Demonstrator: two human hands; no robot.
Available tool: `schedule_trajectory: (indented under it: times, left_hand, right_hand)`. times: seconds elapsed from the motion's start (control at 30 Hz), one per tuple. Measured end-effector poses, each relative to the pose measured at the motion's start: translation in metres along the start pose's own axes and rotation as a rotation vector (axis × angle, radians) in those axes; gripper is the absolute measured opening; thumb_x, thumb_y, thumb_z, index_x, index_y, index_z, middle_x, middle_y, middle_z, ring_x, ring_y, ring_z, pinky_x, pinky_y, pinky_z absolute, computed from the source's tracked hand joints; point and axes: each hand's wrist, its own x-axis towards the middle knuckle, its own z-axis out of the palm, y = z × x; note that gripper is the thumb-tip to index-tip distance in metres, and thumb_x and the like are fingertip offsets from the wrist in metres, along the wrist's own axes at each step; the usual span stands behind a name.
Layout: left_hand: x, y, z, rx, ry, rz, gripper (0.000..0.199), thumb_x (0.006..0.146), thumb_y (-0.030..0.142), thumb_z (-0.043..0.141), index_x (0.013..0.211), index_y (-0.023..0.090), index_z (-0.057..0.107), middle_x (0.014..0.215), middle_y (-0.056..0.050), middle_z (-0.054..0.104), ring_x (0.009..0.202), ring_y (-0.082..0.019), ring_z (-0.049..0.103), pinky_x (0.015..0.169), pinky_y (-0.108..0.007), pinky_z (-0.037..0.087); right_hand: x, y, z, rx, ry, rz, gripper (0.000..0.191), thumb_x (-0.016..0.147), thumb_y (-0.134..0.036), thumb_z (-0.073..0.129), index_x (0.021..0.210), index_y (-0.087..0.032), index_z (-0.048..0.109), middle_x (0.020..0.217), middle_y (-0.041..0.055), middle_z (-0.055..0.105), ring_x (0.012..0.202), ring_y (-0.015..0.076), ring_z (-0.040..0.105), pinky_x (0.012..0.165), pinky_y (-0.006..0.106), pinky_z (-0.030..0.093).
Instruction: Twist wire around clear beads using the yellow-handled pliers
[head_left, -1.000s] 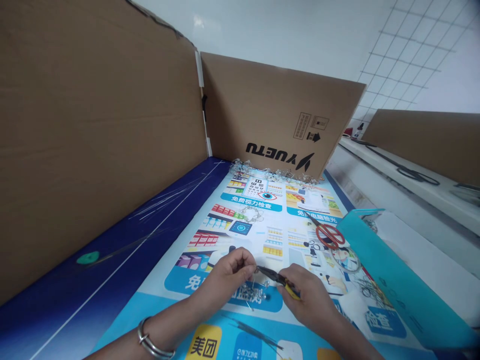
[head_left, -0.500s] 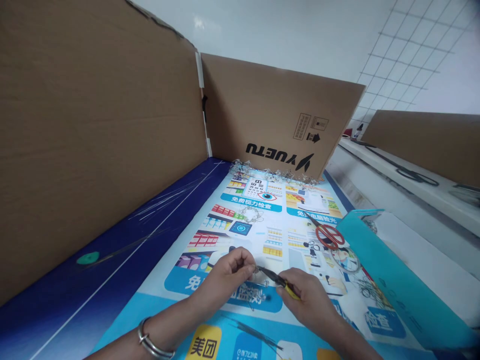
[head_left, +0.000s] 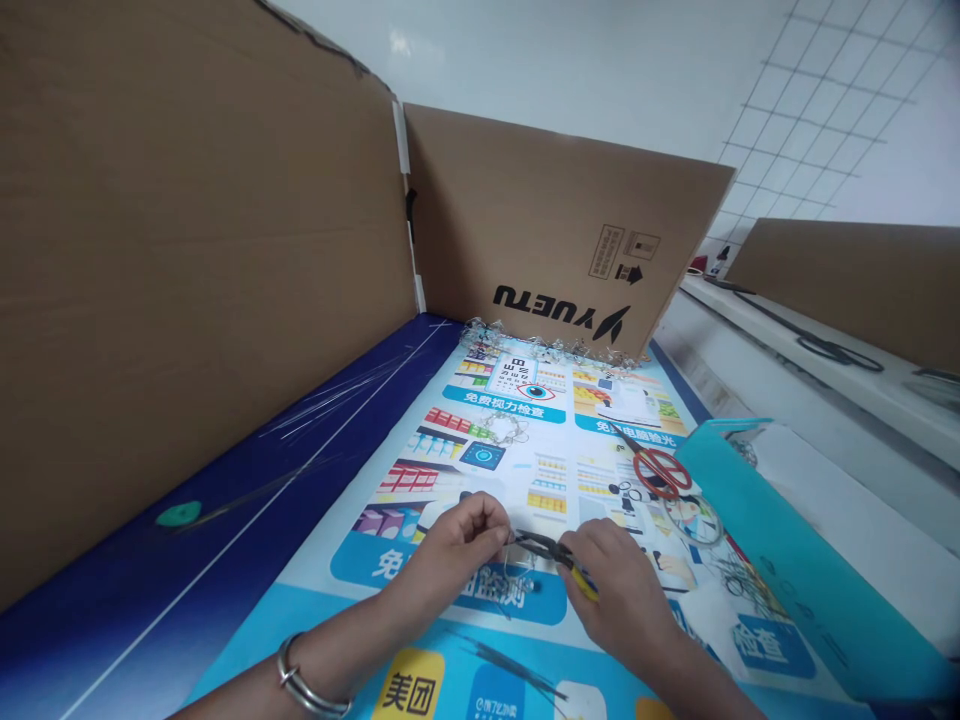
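Note:
In the head view my left hand (head_left: 463,543) is closed in a pinch on a thin wire piece (head_left: 513,562), which hangs below the fingertips over the printed sheet. My right hand (head_left: 621,582) is wrapped around pliers (head_left: 546,546) with dark jaws and yellow handles. The jaws point left, slightly parted, with their tips close to the left fingertips. Whether they touch the wire is too small to tell. Nearer to me lies a bundle of straight dark wires (head_left: 517,668).
Red-handled scissors (head_left: 663,474) and a wire coil (head_left: 696,522) lie to the right, beside a teal box (head_left: 795,580). A wire ring (head_left: 505,428) lies farther off. Bent wire pieces (head_left: 555,352) line the foot of a cardboard panel (head_left: 540,220). Another cardboard wall (head_left: 195,240) stands left.
The plier jaws were together at the left fingertips and are now slightly parted. My right hand has shifted a little and its fingers have loosened. My left hand stays in place.

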Motion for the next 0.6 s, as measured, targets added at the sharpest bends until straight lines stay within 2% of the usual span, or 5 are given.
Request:
schedule_trajectory:
  times: [0.33,0.5,0.6]
  left_hand:
    - [-0.0011,-0.0008,0.0015,-0.005,0.007,-0.031,0.014,0.079,0.028,0.055,0.073,0.018,0.047,0.06,0.004,0.049,0.057,-0.01,0.045,0.056,-0.022,0.032]
    - [-0.0012,-0.0038,0.0009,-0.055,-0.023,-0.021,0.014,0.081,0.029,0.054,0.076,0.018,0.048,0.062,0.004,0.049,0.058,-0.01,0.047,0.057,-0.023,0.035]
    - [-0.0012,-0.004,0.0002,-0.09,-0.037,-0.024,0.014,0.082,0.029,0.054,0.077,0.017,0.048,0.065,0.003,0.05,0.059,-0.01,0.049,0.058,-0.023,0.036]
  right_hand:
    - [0.0042,-0.0073,-0.0082,-0.346,0.046,-0.124,0.026,0.084,-0.014,0.042,0.106,-0.017,0.056,0.092,0.0101,0.054,0.084,0.0237,0.044,0.072,0.039,0.032]
    - [0.0021,-0.0095,-0.0048,-0.308,0.081,-0.157,0.027,0.084,-0.012,0.042,0.106,-0.018,0.055,0.094,0.0098,0.056,0.086,0.0241,0.046,0.074,0.039,0.033]
    - [0.0003,-0.0066,0.0016,-0.16,0.074,-0.082,0.022,0.085,-0.016,0.043,0.103,-0.018,0.056,0.089,0.0083,0.056,0.083,0.022,0.048,0.073,0.036,0.036]
